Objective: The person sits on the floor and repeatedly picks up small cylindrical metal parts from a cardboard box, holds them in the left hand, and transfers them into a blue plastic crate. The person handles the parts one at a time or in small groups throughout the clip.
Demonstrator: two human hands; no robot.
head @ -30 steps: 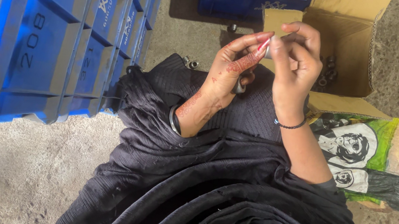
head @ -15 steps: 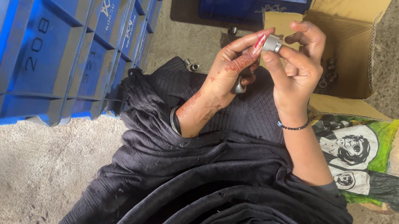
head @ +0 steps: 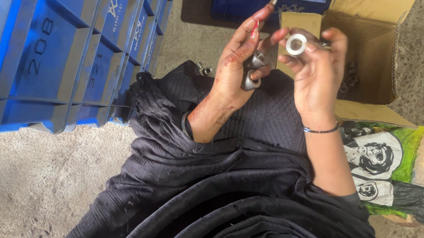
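Silver flat metal ring (head: 295, 44), previously hidden between both hands, now sits pinched in right hand (head: 315, 67); left hand (head: 238, 63) clasps grey metal bushes (head: 253, 71).

Hands now apart, right hand (head: 315, 67) with metal ring (head: 296, 43) lifted clear.

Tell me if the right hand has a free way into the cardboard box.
Probably yes. The right hand, pinching a metal ring, hangs beside the cardboard box, whose flaps stand open; nothing lies between them.
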